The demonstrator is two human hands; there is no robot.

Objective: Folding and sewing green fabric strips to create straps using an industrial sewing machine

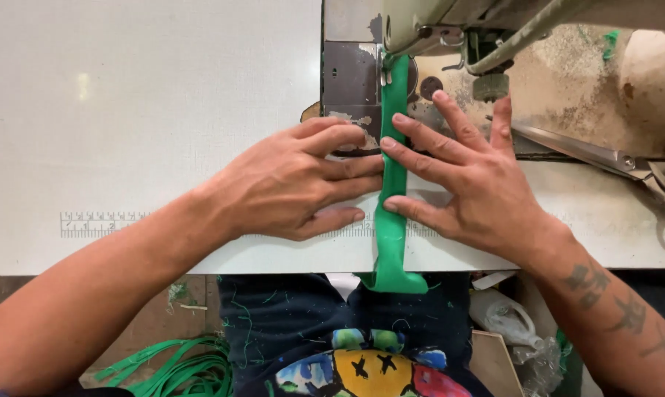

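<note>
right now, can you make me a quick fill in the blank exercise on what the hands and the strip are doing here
1. The left hand and right hand press flat on a fabric strip coloured ____.
2. The strip's far end runs under the head of a ____ machine.
3. The strip's near end hangs over the ____ of the white table.
4. A pair of ____ lies on the table to the right of the right hand.

Missing words: green; sewing; edge; scissors

Head camera looks steeply down, close over the table [127, 110].
</note>
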